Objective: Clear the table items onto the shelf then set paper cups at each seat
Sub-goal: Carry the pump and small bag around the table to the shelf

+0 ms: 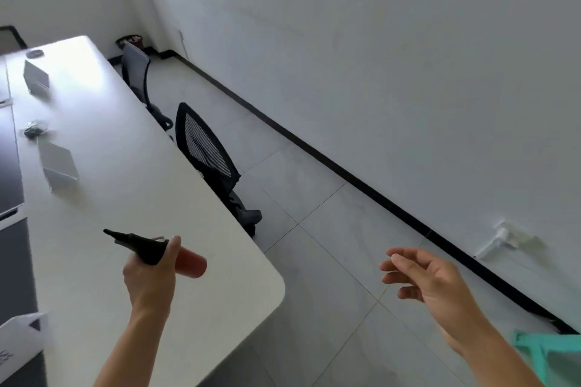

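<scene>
A red can (191,263) with a black nozzle (138,245), lifted above the near corner of the table (132,166). Lying almost flat in the air, long way going left to right. Nozzle tip aimed left and a bit away, toward the far end of the table; round red bottom aimed right, toward the floor side. Held by the left hand (151,276), wrapped tight around the middle where black meets red, thumb on top. Gripped there probably to carry it off to the shelf, so likely the clearing step. No shelf in view.

Right hand (421,276) out over the floor, well apart from the can, holding nothing, fingers loose and a little curled. Probably free for the next thing or for balance.

More things left on the table: two grey folded cards (58,163), a small dark clump (33,130), a white card (19,342) at the near edge. Two chairs (207,154) tucked in on the right side. No paper cups in view, so seats probably not set yet. A green thing (547,352) at the bottom right, too cut off to tell.
</scene>
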`<state>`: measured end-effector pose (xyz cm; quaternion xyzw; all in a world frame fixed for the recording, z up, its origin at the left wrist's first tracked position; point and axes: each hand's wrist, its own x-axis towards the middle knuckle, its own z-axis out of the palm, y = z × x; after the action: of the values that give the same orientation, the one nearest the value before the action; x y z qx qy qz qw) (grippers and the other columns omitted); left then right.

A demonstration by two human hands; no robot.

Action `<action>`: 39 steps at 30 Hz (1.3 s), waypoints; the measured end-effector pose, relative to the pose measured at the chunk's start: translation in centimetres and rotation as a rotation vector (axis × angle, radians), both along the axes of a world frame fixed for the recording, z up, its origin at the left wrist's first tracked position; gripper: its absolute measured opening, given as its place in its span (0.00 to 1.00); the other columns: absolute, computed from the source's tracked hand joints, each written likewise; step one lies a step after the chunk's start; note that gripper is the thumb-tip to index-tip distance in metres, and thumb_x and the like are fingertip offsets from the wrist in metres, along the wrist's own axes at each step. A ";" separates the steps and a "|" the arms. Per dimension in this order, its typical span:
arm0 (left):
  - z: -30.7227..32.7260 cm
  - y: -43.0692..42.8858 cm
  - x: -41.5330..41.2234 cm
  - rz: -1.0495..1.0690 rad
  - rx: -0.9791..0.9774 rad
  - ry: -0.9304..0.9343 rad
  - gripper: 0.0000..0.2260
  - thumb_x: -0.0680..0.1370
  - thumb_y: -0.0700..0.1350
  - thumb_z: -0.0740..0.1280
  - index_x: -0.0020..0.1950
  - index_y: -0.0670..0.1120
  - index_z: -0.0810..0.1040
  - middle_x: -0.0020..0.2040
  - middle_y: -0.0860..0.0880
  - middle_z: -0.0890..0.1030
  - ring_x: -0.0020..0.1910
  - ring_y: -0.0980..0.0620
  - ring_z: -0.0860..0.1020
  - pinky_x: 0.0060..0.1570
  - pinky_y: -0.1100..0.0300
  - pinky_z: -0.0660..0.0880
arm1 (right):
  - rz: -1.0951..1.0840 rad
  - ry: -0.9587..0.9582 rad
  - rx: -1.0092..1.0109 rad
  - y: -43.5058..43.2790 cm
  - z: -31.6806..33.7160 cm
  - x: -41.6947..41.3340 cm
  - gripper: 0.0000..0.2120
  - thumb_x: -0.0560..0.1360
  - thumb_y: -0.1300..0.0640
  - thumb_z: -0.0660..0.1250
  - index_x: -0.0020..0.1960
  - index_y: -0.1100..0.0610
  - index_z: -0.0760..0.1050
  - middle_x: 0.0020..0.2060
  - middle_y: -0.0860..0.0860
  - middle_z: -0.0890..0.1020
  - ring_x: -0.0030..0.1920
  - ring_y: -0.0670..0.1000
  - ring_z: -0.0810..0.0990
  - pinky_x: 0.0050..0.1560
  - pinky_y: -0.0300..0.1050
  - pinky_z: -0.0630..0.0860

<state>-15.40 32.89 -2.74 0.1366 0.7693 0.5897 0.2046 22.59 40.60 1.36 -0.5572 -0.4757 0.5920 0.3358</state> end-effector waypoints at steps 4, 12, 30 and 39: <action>0.0 3.3 6.0 0.010 0.040 0.012 0.13 0.74 0.43 0.72 0.57 0.40 0.77 0.52 0.44 0.79 0.52 0.47 0.76 0.54 0.54 0.70 | 0.009 -0.010 0.000 5.2 -0.6 4.6 0.07 0.77 0.61 0.65 0.50 0.58 0.81 0.42 0.57 0.86 0.42 0.55 0.85 0.40 0.47 0.76; 0.0 10.1 12.0 0.014 0.045 0.020 0.09 0.74 0.41 0.72 0.52 0.41 0.77 0.48 0.43 0.79 0.50 0.46 0.76 0.50 0.55 0.69 | 0.012 -0.037 -0.005 15.0 -2.0 8.7 0.06 0.77 0.61 0.65 0.50 0.58 0.81 0.41 0.56 0.86 0.43 0.56 0.84 0.40 0.47 0.76; 1.7 40.3 3.7 -0.087 0.038 0.071 0.10 0.72 0.44 0.74 0.51 0.43 0.80 0.44 0.45 0.81 0.42 0.50 0.78 0.45 0.45 0.77 | 0.166 -0.125 0.030 44.0 -0.8 -0.4 0.07 0.76 0.58 0.67 0.53 0.54 0.81 0.43 0.51 0.87 0.45 0.52 0.85 0.44 0.48 0.78; -0.2 52.3 -3.6 0.106 0.009 0.070 0.10 0.73 0.41 0.73 0.52 0.40 0.79 0.43 0.48 0.78 0.49 0.44 0.76 0.47 0.55 0.73 | 0.369 -0.171 0.009 64.5 -3.7 -8.7 0.07 0.76 0.56 0.67 0.53 0.52 0.80 0.44 0.51 0.87 0.45 0.51 0.85 0.48 0.50 0.79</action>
<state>-19.01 85.23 -2.93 0.1175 0.7793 0.5981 0.1454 13.90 105.11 -2.36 -0.5073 -0.5992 0.5919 0.1823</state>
